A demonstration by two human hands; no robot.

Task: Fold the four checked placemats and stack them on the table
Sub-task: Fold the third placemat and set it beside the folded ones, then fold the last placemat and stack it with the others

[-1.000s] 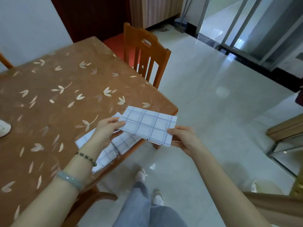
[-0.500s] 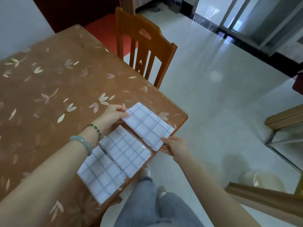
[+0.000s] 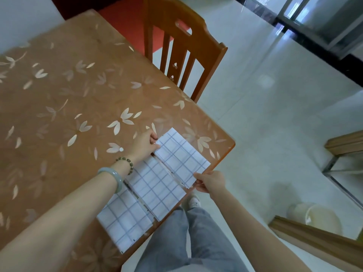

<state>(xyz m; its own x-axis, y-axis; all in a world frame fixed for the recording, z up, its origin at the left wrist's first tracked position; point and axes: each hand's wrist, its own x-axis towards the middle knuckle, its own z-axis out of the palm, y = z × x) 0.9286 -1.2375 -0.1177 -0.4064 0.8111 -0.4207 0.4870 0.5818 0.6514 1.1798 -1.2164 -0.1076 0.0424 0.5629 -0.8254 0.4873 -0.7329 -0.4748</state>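
Left hand [image 3: 144,147]: you are pinching the far corner of the folded placemat [image 3: 181,157], fingers curled. Right hand [image 3: 211,182]: you are pinching its near corner at the table [image 3: 59,95] edge. The placemat is lying flat near the table's corner, just beside the middle placemat [image 3: 157,186] and the nearest placemat [image 3: 125,219].

Table [image 3: 59,99]: brown top, smooth, glossy film-like cover, pale leaf print, soft glare.
Far placemat [image 3: 182,156], middle placemat [image 3: 157,185], near placemat [image 3: 123,222]: thin cloth, matt, white with blue-grey check, stitched hems.
Chair [image 3: 188,46]: orange-brown wood, varnished, slight sheen.
Floor [image 3: 265,114]: pale tiles, polished, mirror-like reflections.
Bangle [image 3: 113,177]: pale green, smooth, glossy, stone-like.
Bead bracelet [image 3: 127,163]: dark rounded beads, shiny.
Trousers [image 3: 196,242]: grey cloth, matt.
Door frame [image 3: 294,12]: grey metal, satin finish.
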